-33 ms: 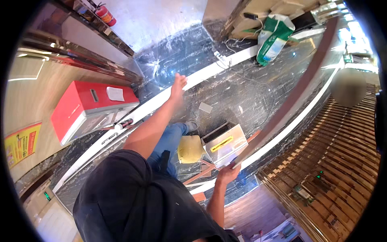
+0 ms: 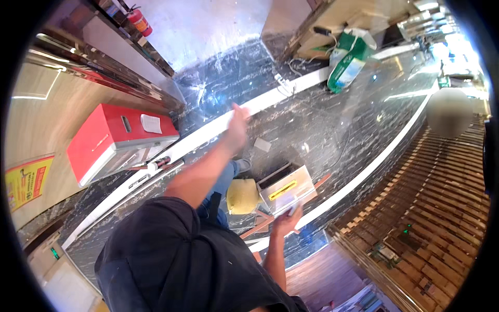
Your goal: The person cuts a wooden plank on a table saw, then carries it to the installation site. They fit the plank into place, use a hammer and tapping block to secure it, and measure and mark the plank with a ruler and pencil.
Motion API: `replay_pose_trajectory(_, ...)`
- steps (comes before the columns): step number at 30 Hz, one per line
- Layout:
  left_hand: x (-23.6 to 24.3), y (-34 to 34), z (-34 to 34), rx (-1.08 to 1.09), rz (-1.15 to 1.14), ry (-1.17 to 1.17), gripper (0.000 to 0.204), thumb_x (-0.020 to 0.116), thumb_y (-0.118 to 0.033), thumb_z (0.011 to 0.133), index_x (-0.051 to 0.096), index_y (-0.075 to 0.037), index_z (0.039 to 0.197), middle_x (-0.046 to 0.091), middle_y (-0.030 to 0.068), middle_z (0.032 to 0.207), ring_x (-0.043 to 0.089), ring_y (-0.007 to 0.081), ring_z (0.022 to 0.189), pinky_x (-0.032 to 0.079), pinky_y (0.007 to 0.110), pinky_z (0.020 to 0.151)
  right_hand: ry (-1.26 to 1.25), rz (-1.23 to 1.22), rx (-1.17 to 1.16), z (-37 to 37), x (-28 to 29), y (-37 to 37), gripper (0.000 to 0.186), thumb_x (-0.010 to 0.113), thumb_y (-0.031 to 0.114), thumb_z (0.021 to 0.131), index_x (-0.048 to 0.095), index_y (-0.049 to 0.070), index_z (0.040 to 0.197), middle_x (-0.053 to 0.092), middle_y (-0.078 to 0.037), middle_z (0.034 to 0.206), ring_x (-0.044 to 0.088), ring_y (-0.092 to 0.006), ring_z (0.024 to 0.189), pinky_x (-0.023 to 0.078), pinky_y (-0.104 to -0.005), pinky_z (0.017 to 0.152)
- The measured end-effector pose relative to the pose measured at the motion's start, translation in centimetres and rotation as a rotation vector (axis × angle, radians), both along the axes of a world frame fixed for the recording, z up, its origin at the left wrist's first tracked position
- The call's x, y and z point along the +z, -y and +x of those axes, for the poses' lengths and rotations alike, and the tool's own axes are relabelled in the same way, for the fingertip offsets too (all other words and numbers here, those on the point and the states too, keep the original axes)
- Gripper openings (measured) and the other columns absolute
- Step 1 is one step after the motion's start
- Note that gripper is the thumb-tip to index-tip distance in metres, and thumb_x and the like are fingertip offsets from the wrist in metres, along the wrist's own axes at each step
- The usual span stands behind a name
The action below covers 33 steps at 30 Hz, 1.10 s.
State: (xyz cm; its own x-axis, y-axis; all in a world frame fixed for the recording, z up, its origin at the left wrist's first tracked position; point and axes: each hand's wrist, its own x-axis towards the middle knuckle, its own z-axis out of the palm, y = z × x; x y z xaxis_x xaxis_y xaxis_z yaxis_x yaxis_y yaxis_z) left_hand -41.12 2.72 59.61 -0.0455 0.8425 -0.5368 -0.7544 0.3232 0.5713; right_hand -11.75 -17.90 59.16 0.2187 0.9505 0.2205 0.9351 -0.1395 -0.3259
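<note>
My left hand (image 2: 237,126) reaches out over the dark floor beside a curved white strip (image 2: 267,101). It is smeared by motion, but its fingers look stretched out with nothing in them. On the right, my right hand (image 2: 286,222) is closed around a small greyish thing (image 2: 293,209) that I cannot make out. That hand is just in front of an open box (image 2: 306,190) with a yellow level-like tool (image 2: 283,190) on it. A yellow cushioned stool (image 2: 243,196) stands left of the box.
Reddish-brown strips (image 2: 254,229) lie around the box. A red cabinet (image 2: 135,124) stands at the left. Farther off are a green and white bag (image 2: 347,67), a cable and a fire extinguisher (image 2: 139,22). Brown slats (image 2: 410,208) run along the right.
The long brown strip that rose from my right hand no longer shows. My right hand has shifted slightly left, and my left hand has come a little nearer and to the right.
</note>
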Motion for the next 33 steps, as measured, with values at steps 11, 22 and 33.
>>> replay_pose_trajectory(11,-18.6,-2.1,-26.3,-0.909,-0.242,-1.311,0.051,0.06,-0.043,0.101,0.064,-0.008,0.138,0.065,0.0244,0.14,0.061,0.0422,0.133,0.048,0.055,0.111,-0.146,-0.692,0.175,-7.7,-1.6,-5.8,0.044,0.06,0.026,0.104,0.061,0.009,0.144,0.074,-0.027,0.111,0.071,-0.048,0.098,0.056,-0.0538,0.083)
replay_pose_trajectory(22,-11.7,-23.7,-49.4,-0.572,-0.263,-1.24,0.054,0.065,-0.044,0.099,0.065,-0.003,0.135,0.061,0.0224,0.144,0.058,0.0404,0.134,0.047,0.047,0.112,0.176,-0.929,0.431,-17.3,1.2,-35.9,0.036,0.054,0.036,0.103,0.072,0.006,0.11,0.074,-0.025,0.088,0.073,-0.048,0.087,0.057,-0.059,0.074)
replay_pose_trajectory(33,-12.8,-12.3,-69.7,-0.977,-0.44,-1.435,0.023,0.065,-0.021,0.09,0.077,-0.004,0.099,0.075,0.0208,0.108,0.072,0.0407,0.093,0.057,0.054,0.085,0.039,-1.216,0.577,-51.5,-5.8,-71.5,0.054,0.061,0.048,0.098,0.072,-0.003,0.111,0.075,-0.028,0.106,0.072,-0.0469,0.105,0.057,-0.0567,0.09)
